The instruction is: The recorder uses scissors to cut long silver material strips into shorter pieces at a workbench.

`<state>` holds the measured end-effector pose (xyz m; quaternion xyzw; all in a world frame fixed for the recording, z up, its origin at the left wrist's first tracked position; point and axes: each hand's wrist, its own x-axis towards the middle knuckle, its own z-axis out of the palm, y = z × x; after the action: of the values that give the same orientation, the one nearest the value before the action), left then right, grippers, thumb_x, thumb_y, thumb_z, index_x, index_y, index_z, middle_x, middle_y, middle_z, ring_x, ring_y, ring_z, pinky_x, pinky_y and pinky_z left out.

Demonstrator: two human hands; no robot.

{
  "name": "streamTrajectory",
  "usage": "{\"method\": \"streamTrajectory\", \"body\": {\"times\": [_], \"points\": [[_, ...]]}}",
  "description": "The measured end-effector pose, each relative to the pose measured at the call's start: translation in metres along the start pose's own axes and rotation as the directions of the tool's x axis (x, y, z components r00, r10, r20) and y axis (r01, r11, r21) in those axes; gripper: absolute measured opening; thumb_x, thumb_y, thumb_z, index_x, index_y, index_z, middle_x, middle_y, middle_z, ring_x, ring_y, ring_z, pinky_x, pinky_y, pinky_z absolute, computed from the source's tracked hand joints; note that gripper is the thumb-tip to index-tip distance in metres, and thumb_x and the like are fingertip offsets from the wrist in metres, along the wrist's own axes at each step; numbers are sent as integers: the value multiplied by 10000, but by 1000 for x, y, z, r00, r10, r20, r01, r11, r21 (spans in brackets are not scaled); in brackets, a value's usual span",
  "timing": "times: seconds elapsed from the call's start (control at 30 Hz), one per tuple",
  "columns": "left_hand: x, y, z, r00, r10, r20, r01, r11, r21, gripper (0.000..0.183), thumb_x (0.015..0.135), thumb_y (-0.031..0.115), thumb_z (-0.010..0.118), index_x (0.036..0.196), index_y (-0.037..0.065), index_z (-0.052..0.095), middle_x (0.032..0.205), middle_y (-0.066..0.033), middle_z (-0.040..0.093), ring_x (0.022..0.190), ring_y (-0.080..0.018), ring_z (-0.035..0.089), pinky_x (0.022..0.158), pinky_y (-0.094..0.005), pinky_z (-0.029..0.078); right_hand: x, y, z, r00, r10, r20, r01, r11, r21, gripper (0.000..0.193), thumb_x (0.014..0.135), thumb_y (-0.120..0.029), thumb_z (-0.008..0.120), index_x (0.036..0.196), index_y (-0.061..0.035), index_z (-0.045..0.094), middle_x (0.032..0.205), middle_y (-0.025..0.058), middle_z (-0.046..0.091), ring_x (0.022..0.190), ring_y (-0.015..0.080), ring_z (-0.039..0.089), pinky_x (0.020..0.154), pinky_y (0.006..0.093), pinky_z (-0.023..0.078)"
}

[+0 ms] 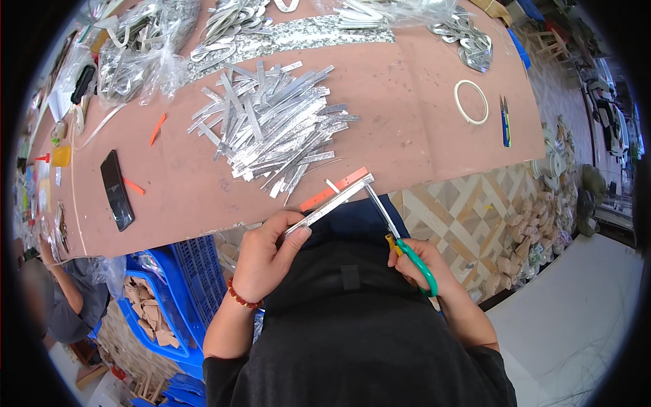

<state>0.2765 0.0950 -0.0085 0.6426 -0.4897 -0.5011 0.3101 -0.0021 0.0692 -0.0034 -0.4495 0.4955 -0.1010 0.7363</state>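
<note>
My left hand (pixel 270 252) pinches a silver glittery strip (pixel 331 207) between thumb and fingers, its far end slanting up to the right. An orange strip (pixel 349 182) lies right behind it along the table's near edge; I cannot tell whether my fingers hold that too. My right hand (pixel 424 263) is closed around scissors (pixel 407 252) with a green handle. A yellow part shows beside my fingers. The scissor blades reach up to the silver strip's far end. Just beyond, a loose pile of silver strips (pixel 274 129) spreads over the brown-covered table (pixel 400 102).
A phone (pixel 117 190) and small orange pieces (pixel 158 129) lie left. At right are a white ring (pixel 470 102) and thread snips (pixel 505 125). Bagged silver strips (pixel 146 51) crowd the back. Below left stand blue crates (pixel 159 319) with brown pieces; another person's arm (pixel 64 281) shows far left.
</note>
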Motion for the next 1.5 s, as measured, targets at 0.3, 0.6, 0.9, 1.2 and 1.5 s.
{"method": "streamTrajectory", "body": {"times": [0.3, 0.6, 0.9, 1.2, 1.5], "points": [[1, 1, 3, 992, 29, -120, -21, 997, 69, 92, 835, 107, 619, 874, 23, 615, 607, -47, 545, 492, -77, 461, 483, -220, 382, 2, -1, -1, 999, 53, 13, -53, 999, 10, 251, 885, -255, 591, 791, -22, 586, 667, -53, 507, 619, 22, 427, 555, 190, 356], [2, -4, 16, 939, 170, -299, -138, 983, 123, 74, 784, 60, 644, 841, 17, 624, 728, -92, 624, 531, -152, 574, 505, -252, 448, 1, 4, -3, 999, 43, -23, -43, 999, -2, 264, 868, -297, 595, 797, -43, 600, 573, -80, 437, 542, 3, 364, 485, 186, 271], [2, -7, 15, 907, 274, -320, -209, 952, 222, 55, 794, 65, 639, 816, 25, 608, 692, -48, 623, 523, -150, 571, 490, -255, 435, 2, 2, -4, 999, -54, -8, 53, 996, -74, 317, 822, -348, 627, 845, -36, 576, 604, -56, 438, 569, 21, 378, 512, 196, 286], [14, 15, -8, 975, -57, -216, -149, 555, -818, 84, 901, 81, 542, 924, 10, 580, 725, 34, 545, 608, -13, 449, 525, -144, 324, 37, -56, 23, 946, -201, 255, 305, 820, -484, 509, 691, -398, 739, 927, -32, 475, 765, 116, 479, 715, 324, 516, 644, 355, 413], [8, 13, -12, 935, 2, -353, -225, 774, -591, 56, 888, 52, 562, 918, 8, 581, 757, 46, 559, 646, 6, 468, 562, -142, 361, 64, -77, 50, 928, -246, 278, 363, 760, -539, 519, 681, -395, 761, 904, -20, 480, 784, 123, 551, 719, 307, 559, 645, 365, 428]]}}
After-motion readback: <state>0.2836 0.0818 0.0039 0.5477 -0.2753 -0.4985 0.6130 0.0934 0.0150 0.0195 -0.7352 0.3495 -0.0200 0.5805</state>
